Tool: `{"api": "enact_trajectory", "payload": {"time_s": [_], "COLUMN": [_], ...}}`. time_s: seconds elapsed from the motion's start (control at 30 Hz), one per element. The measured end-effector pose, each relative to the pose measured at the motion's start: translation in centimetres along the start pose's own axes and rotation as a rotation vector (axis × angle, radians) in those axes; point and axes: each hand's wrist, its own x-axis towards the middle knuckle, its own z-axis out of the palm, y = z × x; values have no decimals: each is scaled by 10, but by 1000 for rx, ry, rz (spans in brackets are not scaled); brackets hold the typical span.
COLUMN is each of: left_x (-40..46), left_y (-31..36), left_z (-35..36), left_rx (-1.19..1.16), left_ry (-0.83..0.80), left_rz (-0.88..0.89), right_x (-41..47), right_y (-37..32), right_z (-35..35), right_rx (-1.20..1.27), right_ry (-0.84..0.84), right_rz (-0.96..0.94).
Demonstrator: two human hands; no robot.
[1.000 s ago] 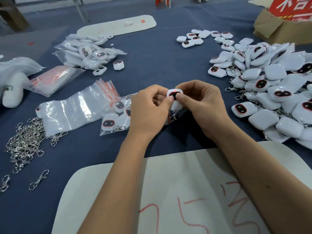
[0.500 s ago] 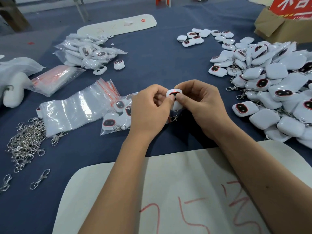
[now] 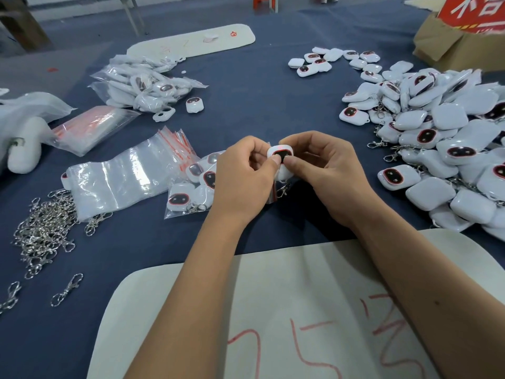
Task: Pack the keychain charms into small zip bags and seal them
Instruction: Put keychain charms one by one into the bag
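Note:
My left hand point(image 3: 240, 181) and my right hand point(image 3: 325, 173) meet at the middle of the blue table, both pinching one white keychain charm point(image 3: 280, 154) with a dark red-rimmed face. Its metal clasp point(image 3: 282, 190) hangs below my fingers. Just left of my hands lie bagged charms point(image 3: 188, 192) in small clear zip bags. A stack of empty zip bags point(image 3: 123, 179) with red seal strips lies further left. A big heap of loose charms point(image 3: 442, 149) covers the right side.
Loose metal clasps point(image 3: 43, 228) pile at the left edge. More filled bags point(image 3: 144, 83) sit at the back left, with a pack of bags point(image 3: 93, 127) nearby. A white board point(image 3: 273, 310) with red marks lies under my forearms. A cardboard box point(image 3: 448, 47) stands back right.
Almost nothing: both hands stay together on the charm, with only small finger shifts on its face.

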Motion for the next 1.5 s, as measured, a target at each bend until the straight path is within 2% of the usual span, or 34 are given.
{"api": "enact_trajectory", "payload": {"time_s": [0.6,0.8,1.27,1.5], "left_x": [-2,-2,-5,-2], "left_y": [-2,1,-1,-4], "left_z": [-7,-2,5,4], "left_rx": [-57,-90,71,91], "left_ry": [-17,47,122,181], "left_rz": [7,5,122,78], "right_x": [0,0,1,2], "right_y": [0,0,2,2], "right_z": [1,3,4,3], "right_rx": [25,27,25,10], "right_ry": [-37,-35,41,108], "right_rz": [-27,6,46,69]}}
